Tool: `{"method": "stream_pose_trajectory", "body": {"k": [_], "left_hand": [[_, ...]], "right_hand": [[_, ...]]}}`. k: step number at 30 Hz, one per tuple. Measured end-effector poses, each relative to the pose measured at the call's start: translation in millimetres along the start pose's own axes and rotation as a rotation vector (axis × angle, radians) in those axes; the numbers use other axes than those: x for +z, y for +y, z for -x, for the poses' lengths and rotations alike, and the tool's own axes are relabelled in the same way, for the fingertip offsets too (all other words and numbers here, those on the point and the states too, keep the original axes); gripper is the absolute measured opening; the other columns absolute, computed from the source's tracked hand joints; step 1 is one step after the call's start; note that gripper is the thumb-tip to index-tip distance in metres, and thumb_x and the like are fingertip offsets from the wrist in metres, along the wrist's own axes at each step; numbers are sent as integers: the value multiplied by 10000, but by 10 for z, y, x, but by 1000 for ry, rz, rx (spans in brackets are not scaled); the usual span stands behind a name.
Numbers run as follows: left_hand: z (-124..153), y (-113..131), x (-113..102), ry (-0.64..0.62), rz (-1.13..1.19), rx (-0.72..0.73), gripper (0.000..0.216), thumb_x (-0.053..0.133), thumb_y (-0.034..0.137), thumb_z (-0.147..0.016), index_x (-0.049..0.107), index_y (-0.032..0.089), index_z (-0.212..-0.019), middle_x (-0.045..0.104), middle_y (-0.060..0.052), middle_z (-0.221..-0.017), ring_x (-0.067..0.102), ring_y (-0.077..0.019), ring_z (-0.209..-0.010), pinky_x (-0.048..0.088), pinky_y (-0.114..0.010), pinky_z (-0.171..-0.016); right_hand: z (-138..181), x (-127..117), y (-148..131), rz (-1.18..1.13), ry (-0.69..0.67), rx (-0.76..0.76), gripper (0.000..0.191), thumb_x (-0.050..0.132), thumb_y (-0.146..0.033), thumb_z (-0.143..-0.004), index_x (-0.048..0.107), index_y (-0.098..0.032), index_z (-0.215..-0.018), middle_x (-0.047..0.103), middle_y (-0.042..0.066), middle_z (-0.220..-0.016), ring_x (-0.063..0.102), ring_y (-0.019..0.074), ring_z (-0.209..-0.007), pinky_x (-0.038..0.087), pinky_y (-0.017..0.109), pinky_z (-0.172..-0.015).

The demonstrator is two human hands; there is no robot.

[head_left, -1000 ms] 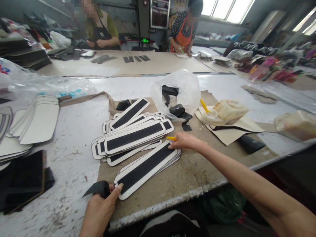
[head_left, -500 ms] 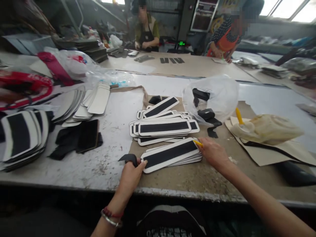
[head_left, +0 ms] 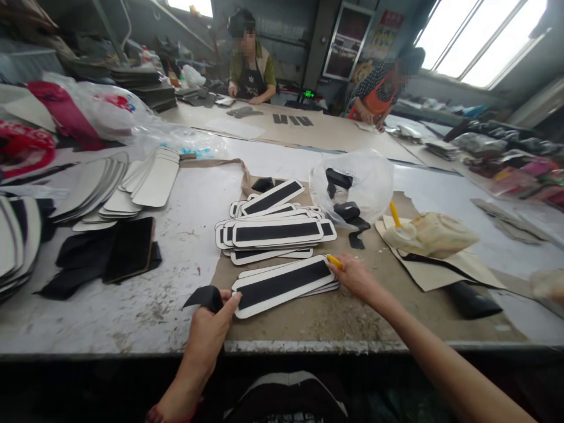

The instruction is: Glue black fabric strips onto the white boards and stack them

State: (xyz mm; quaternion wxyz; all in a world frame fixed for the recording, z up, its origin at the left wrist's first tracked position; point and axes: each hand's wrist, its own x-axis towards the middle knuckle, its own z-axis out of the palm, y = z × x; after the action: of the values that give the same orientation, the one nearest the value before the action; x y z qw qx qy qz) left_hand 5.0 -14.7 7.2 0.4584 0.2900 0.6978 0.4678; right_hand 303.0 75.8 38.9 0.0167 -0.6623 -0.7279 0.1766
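Observation:
My left hand pinches the left end of a long white panel with rounded corners, its thumb on top. A black strip covers the middle of that panel. Loose black tape curls out by the left fingers. Between the fingers of my right hand is a thin yellow tool, its tip against the panel's upper right corner; its exact kind is unclear. More such panels lie under this one. Just beyond sits a messy pile of strip-covered panels.
A clear plastic bag with black pieces stands behind. Right lies a yellowish container on pale sheets. Left are a dark phone-like slab, black cloth and blank white panels. Two people work at the far table.
The view has turned to the right, so the things on the table appear further left. Both hands keep their places at the two ends of the panel.

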Motion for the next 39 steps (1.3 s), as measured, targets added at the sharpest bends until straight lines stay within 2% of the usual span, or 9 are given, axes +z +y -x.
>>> {"method": "stream_pose_trajectory", "body": {"k": [3, 6, 11, 16, 21, 25, 32, 35, 39], "left_hand": [[-8, 63, -40, -118, 35, -118, 516, 749, 588, -533, 558, 164, -755, 368, 90, -457, 290, -79, -420, 205, -205, -416], [-2, 116, -56, -163, 63, -136, 513, 760, 572, -538, 540, 172, -773, 364, 99, -453, 274, -67, -424, 201, -185, -413], [52, 178, -65, -124, 171, -119, 562, 795, 558, -510, 535, 176, -830, 400, 97, -496, 307, -63, -446, 226, -163, -409], [56, 170, -200, -117, 163, -90, 547, 792, 566, -542, 547, 192, -857, 434, 87, -474, 369, -81, -449, 277, -164, -414], [9, 132, -297, -100, 118, -49, 524, 791, 540, -583, 575, 196, -914, 469, 73, -463, 390, -93, -454, 298, -173, -429], [19, 142, -287, -34, 104, -31, 568, 819, 540, -528, 590, 187, -909, 488, 64, -475, 416, -105, -479, 341, -189, -463], [60, 333, -273, -45, 160, -73, 483, 806, 526, -563, 597, 198, -849, 404, 83, -429, 327, -76, -420, 261, -165, -397], [35, 385, -274, -99, 207, -110, 477, 812, 525, -556, 577, 202, -816, 413, 79, -446, 336, -73, -417, 268, -159, -390], [-36, 381, -276, -104, 217, -161, 528, 811, 540, -552, 579, 228, -909, 491, 63, -501, 417, -100, -448, 330, -169, -409]], "right_hand": [[-37, -35, 52, -63, 1, 8, 271, 460, -309, -911, 685, -171, -976, 680, 90, -948, 621, 217, -896, 428, 291, -807], [-42, -55, 63, -118, -9, 2, 276, 455, -323, -900, 678, -171, -960, 695, 63, -876, 631, 203, -811, 433, 273, -732], [-22, -61, 53, -173, -3, 2, 284, 449, -351, -883, 654, -159, -841, 655, 49, -750, 591, 199, -723, 400, 269, -654], [2, -59, 14, -239, -49, 9, 298, 473, -374, -861, 649, -164, -745, 610, 23, -663, 554, 174, -663, 373, 244, -608], [3, -35, -27, -315, -81, 20, 271, 521, -388, -830, 656, -156, -788, 585, 8, -645, 516, 154, -624, 350, 240, -571], [-10, -17, -34, -386, -86, 2, 264, 510, -392, -831, 643, -165, -811, 562, -14, -646, 494, 131, -612, 357, 235, -579], [10, -158, -129, -797, -132, 171, 294, 639, -450, -722, 504, -189, -740, 346, -97, -510, 286, 54, -412, 241, 206, -412], [19, -206, -160, -927, -182, 182, 420, 704, -509, -659, 415, -204, -684, 317, -112, -502, 252, 35, -401, 192, 187, -384], [14, -179, -160, -1127, -279, 214, 493, 716, -582, -641, 398, -207, -670, 327, -116, -454, 266, 32, -369, 165, 176, -360]]}}
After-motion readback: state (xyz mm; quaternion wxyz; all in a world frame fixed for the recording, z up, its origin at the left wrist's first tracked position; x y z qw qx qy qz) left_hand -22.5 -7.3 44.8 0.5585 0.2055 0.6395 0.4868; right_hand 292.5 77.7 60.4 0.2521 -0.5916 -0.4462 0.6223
